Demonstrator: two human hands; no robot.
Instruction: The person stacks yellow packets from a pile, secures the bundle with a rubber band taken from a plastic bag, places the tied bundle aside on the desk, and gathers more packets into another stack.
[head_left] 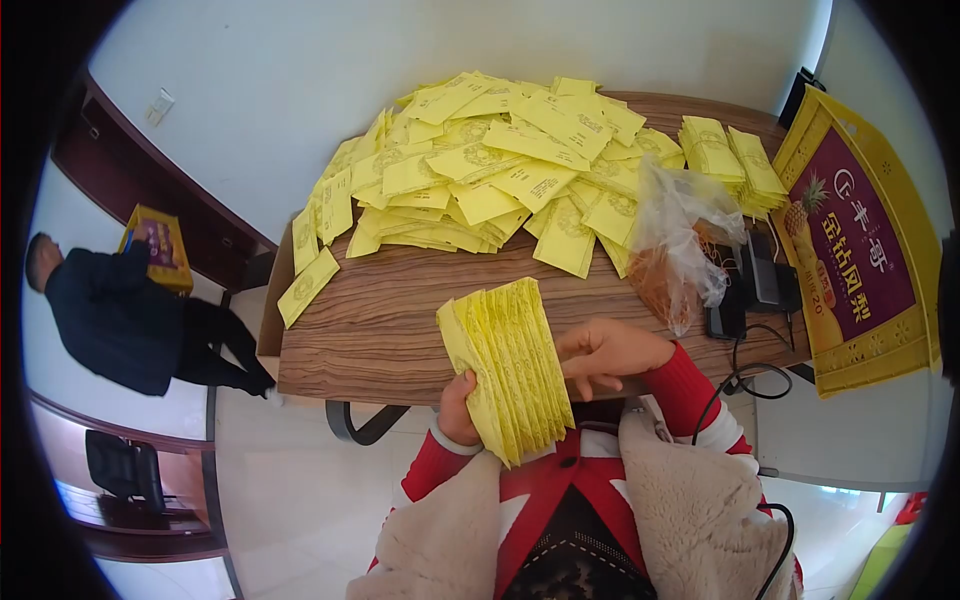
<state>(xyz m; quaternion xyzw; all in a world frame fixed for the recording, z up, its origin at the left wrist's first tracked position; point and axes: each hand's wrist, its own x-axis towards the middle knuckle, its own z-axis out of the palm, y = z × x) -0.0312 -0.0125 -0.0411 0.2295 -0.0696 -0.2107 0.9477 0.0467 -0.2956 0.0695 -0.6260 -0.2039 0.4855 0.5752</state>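
My left hand [460, 408] is closed around the left edge of a thick stack of yellow paper envelopes [508, 370], thumb on the near face. The stack is held upright and slightly fanned, in front of the table's near edge. On its right side is my right hand [612, 355], fingers apart and partly bent, holding nothing that I can see. Its fingertips reach the stack's right edge; whether they touch it I cannot tell. Beyond both hands, a large heap of loose yellow envelopes [490, 160] with dark printing covers the back of the table.
On the wood-grain table [370, 330] are neat envelope bundles [712, 150], a clear plastic bag [685, 230] with orange-brown bands, and dark devices [768, 275] with a cable. A yellow-purple carton [850, 240] stands at right. A person [115, 310] carries a similar box at left.
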